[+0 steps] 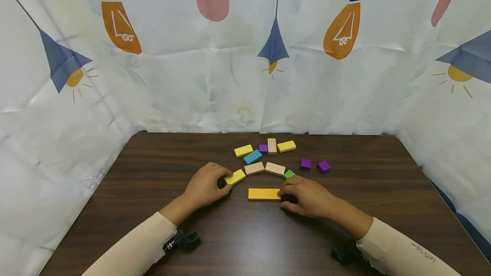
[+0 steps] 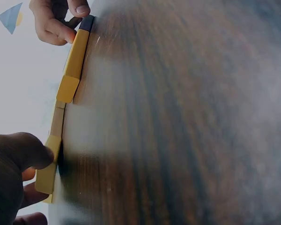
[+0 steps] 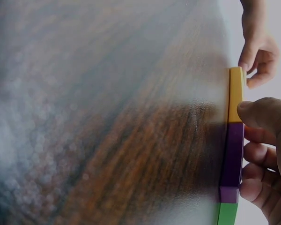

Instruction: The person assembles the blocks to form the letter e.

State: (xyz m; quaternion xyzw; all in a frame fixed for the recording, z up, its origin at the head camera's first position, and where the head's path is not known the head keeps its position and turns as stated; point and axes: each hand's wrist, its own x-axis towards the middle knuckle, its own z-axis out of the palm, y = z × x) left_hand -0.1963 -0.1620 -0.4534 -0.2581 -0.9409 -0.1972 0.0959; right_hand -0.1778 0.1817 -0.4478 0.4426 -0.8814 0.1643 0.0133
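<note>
In the head view my left hand (image 1: 207, 186) pinches a short yellow block (image 1: 235, 177) at the left end of a curved row. The left wrist view shows its thumb against the same yellow block (image 2: 48, 164). My right hand (image 1: 308, 197) curls around a dark purple block (image 1: 290, 199), mostly hidden under the fingers. That purple block (image 3: 232, 150) adjoins the end of a long orange-yellow block (image 1: 264, 194), and the thumb and index fingertip are right at the seam. A green block (image 1: 290, 174) lies just behind my right fingers.
Two pale wooden blocks (image 1: 255, 168) form the middle of the curve. Behind it lie a blue block (image 1: 252, 157), two yellow blocks (image 1: 243, 151), a small purple block and a striped wooden block (image 1: 272, 146). Two purple cubes (image 1: 305, 164) sit to the right on the dark table (image 1: 153, 156).
</note>
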